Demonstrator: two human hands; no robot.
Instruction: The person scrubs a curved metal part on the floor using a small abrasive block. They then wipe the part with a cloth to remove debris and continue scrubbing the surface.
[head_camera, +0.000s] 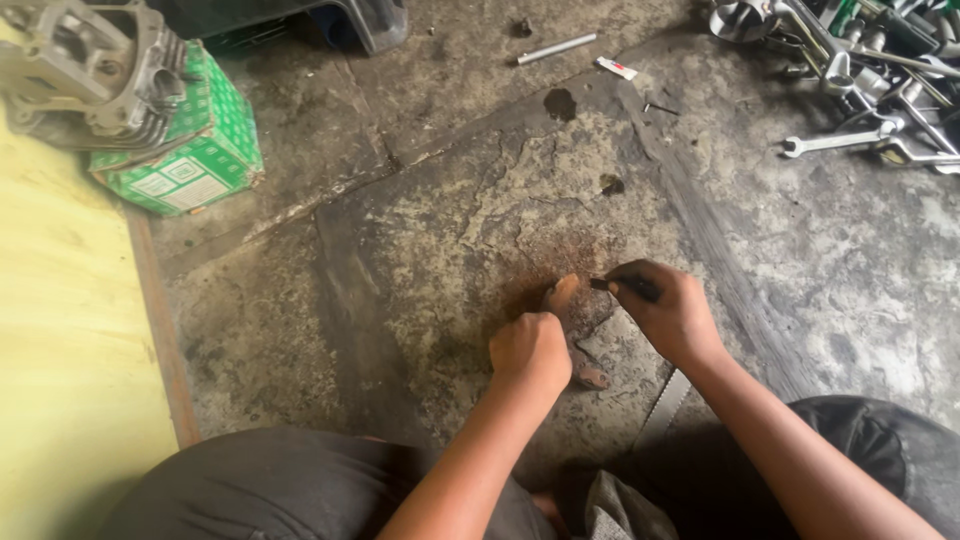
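My left hand (530, 350) is closed around a small rusty, brownish metal part (585, 312) that rests on the stained concrete floor (420, 260). My right hand (665, 310) pinches a thin dark tool (612, 287), whose tip touches the top of the part. Reddish-brown dust stains the floor just beyond the part. A hacksaw blade (665, 405) lies on the floor under my right forearm.
A finned engine cylinder (90, 70) sits on a green box (195, 150) at the far left, beside a yellow board (60, 330). Several spanners (870, 70) lie at the top right. A metal rod (556, 48) lies at the top. My knees fill the bottom.
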